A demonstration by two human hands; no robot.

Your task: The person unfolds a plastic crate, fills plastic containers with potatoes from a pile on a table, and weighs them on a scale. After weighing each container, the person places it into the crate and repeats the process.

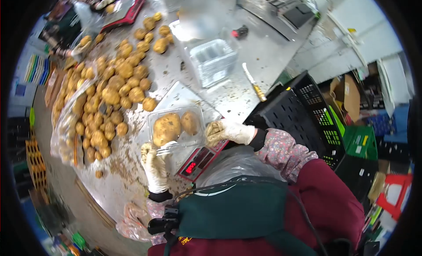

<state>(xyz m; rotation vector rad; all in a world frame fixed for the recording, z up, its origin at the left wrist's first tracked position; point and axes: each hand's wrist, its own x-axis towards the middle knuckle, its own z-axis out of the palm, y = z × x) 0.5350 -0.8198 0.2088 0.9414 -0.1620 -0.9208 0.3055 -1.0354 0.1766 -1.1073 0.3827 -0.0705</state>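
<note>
A clear plastic box with two potatoes in it is over the metal plate of a red scale with a lit display. My left hand, in a dirty white glove, has its fingers closed on the box's near left corner. On the box's right side, my right hand, gloved too, holds the edge with bent fingers. Beyond the box stands a stack of empty clear boxes.
Many loose potatoes cover the table's left part beside a plastic bag. A knife lies near a black crate at right. Across the table, a co-worker's gloved hand is near a second red scale.
</note>
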